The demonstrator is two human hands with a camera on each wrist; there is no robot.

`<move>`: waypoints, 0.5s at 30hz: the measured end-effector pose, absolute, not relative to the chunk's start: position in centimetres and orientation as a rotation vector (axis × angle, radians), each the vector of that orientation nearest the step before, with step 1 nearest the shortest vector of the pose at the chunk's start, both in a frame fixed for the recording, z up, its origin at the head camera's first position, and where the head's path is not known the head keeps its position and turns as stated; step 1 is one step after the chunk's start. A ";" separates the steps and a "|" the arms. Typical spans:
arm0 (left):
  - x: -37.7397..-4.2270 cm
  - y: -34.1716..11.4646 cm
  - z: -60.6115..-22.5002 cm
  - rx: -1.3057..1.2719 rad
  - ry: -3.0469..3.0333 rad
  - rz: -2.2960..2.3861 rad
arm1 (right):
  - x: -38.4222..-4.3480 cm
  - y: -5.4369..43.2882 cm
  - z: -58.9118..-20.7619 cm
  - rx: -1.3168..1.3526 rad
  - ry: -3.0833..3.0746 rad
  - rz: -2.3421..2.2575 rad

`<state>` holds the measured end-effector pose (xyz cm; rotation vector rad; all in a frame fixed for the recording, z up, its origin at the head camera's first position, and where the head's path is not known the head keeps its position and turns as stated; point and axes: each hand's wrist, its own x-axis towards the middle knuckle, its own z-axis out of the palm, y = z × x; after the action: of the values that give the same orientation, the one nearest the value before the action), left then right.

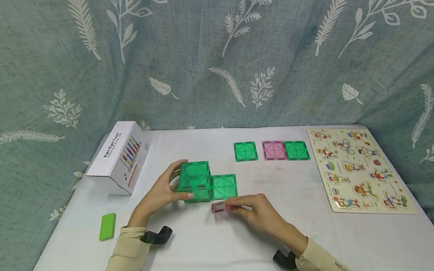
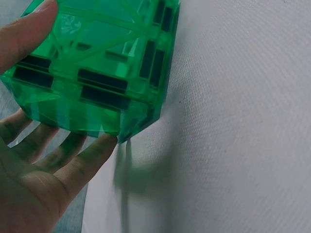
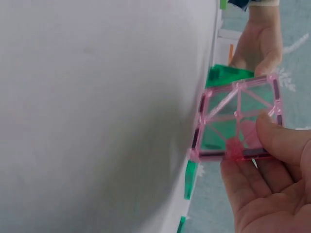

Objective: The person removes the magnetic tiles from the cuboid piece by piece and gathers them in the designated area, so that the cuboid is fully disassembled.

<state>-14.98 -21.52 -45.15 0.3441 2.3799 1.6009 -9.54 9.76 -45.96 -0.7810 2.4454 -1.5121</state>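
My left hand (image 1: 159, 197) grips a green see-through cube of magnetic tiles (image 1: 194, 176), its thumb on the near face and its fingers round the left and far sides. In the left wrist view, fingertips touch the cube's (image 2: 97, 63) lower edge. A flat green magnetic tile (image 1: 224, 187) lies against the cube's right side. Between thumb and fingers, my right hand (image 1: 260, 213) pinches a pink magnetic tile (image 1: 218, 207) by one edge, just in front of the green pieces. The right wrist view shows this pink tile (image 3: 238, 115) standing upright, with the green cube partly hidden behind it.
Farther back lie a green tile (image 1: 245, 151), then a pink tile (image 1: 274, 150) joined to another green one (image 1: 296, 150). A picture puzzle board (image 1: 357, 170) lies at the right. On the left are a white box (image 1: 119, 154) and a light green block (image 1: 107, 226).
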 end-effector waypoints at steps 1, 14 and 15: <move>-15.0 -21.6 -45.2 0.345 2.379 1.602 | -9.5 9.8 -45.9 -0.780 2.426 -1.519; -15.2 -23.4 -45.0 0.336 2.354 1.559 | -9.2 10.8 -45.8 -0.691 2.171 -1.611; -15.2 -23.5 -44.9 0.339 2.357 1.549 | -9.3 11.0 -45.8 -0.690 2.157 -1.622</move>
<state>-15.17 -23.53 -44.88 0.3391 2.3569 1.5491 -9.26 10.99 -45.78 -0.6897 2.1565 -1.6219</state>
